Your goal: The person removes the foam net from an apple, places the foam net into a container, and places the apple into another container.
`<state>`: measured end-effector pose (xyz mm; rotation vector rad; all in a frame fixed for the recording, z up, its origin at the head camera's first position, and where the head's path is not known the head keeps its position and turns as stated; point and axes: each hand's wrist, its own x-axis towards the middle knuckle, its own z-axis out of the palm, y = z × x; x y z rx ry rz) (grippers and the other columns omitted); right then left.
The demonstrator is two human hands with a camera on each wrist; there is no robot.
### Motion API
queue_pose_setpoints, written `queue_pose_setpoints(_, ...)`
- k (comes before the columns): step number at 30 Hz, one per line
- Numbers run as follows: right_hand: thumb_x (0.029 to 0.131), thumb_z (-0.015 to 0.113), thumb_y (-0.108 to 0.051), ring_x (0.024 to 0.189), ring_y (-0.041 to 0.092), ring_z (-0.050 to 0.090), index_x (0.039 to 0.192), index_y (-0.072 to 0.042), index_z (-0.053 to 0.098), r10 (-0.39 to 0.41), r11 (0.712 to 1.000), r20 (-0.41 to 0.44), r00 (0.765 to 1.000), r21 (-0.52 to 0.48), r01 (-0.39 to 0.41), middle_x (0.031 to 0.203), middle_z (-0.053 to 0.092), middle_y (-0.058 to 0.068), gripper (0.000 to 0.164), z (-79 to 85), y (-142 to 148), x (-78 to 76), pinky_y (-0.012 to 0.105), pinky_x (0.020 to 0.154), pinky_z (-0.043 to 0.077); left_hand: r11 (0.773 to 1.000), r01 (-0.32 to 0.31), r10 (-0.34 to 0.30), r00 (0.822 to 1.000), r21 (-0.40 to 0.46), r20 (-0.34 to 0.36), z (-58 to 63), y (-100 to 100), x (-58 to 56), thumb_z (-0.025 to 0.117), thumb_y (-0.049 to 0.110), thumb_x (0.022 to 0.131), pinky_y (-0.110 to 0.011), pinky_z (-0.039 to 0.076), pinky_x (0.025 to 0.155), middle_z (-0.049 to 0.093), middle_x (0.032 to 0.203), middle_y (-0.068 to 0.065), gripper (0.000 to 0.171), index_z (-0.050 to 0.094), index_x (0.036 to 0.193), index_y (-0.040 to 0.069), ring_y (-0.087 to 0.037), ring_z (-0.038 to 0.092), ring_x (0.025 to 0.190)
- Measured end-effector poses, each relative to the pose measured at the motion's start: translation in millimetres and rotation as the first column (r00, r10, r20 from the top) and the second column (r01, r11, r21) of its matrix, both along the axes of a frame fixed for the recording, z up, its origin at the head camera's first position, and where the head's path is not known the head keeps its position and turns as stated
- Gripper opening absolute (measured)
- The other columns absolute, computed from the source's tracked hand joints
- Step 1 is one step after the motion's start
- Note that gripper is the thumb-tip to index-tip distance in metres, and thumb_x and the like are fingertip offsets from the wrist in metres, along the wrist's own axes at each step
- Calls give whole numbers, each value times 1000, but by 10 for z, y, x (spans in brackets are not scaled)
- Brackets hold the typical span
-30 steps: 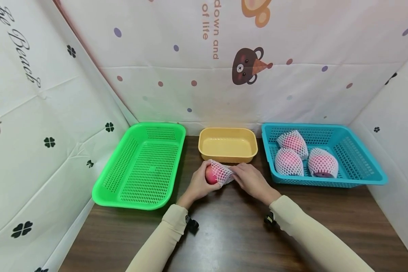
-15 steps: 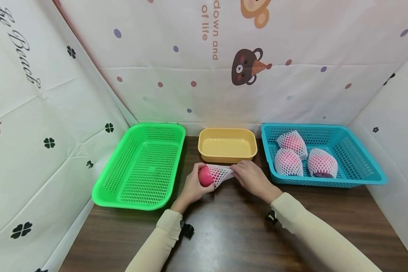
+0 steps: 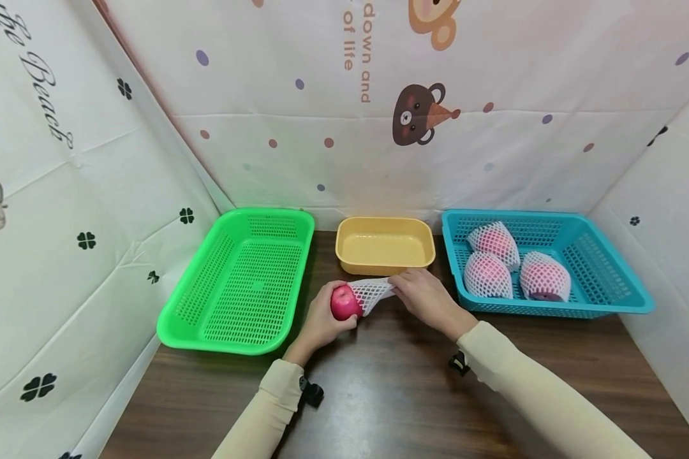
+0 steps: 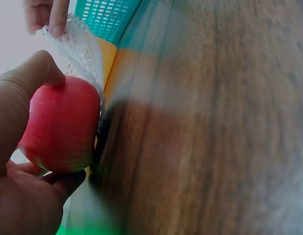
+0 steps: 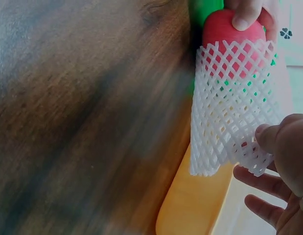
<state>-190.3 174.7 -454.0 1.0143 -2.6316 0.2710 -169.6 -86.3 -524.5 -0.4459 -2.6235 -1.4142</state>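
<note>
Head view, red apple [image 3: 343, 303]: right here in the middle of the worktop [image 3: 379, 395], inside the curve of the left hand [image 3: 320, 319], bare end facing the near edge.
Left grip: clamped on the apple, fingers on its far side, thumb on its near side.
White net sleeve [image 3: 373, 294]: over the apple's right side, stretched across to the right hand [image 3: 425, 301].
Right grip: pinched together on the sleeve's free end, apart from the apple.
Far edge: yellow tray [image 3: 385, 248] at mid-edge, just beyond the hands; green basket [image 3: 247, 287] toward the far left corner.
Far right corner: blue basket [image 3: 594, 268], with three netted fruits [image 3: 488, 274] in its left half.
Left wrist view, apple: snug between the thumb on top and the fingers beneath, smooth red skin in full sight; the sleeve is behind it, the right hand's fingertips at its far end.
Right wrist view, sleeve: open mesh round part of the apple, loose and slack-sided below it.
Right thumb: pressed on the mesh edge, two fingers spread away from it.
Apple: at the opposite end of the sleeve from the right grip, left thumb on its bare skin.
</note>
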Motion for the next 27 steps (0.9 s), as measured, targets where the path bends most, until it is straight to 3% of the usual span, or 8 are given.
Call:
queue_pose_setpoints(7, 92, 77, -13, 88, 26, 67, 110, -10, 72, 11, 1000, -15, 1000, 26, -11, 97, 74, 4, 18, 129, -18, -41, 45, 86, 56, 1000, -17, 17, 999, 19, 33, 3, -1, 30, 85, 12, 69, -42, 55, 90, 59, 125, -12, 75, 48, 134, 8, -27, 63, 108)
queue_pose_setpoints(13, 93, 75, -11, 81, 25, 65, 106, -8, 71, 1, 1000, 21, 1000, 10, -1, 90, 71, 5, 13, 346, -40, -62, 41, 74, 57, 1000, 27, -27, 999, 5, 18, -40, 26, 38, 83, 9, 70, -42, 54, 91, 59, 124, -15, 75, 45, 135, 6, -28, 63, 108)
queue_pose_setpoints(20, 96, 72, -9, 90, 26, 69, 114, -3, 71, -2, 1000, 100, 995, -9, 3, 100, 73, 10, 19, 611, -99, -162, 41, 81, 59, 998, 56, -56, 998, -19, 3, -20, 24, 56, 81, 9, 73, -44, 54, 92, 59, 126, -16, 74, 43, 137, 5, -30, 63, 110)
queue_pose_setpoints(27, 100, 68, -11, 91, 25, 69, 123, -3, 68, -3, 999, 161, 987, -41, 9, 107, 73, 11, 25, 749, -137, -291, 41, 84, 59, 997, 64, -66, 997, -30, -41, -23, 24, 58, 81, 10, 72, -45, 56, 88, 61, 122, -16, 74, 44, 135, 4, -29, 66, 105)
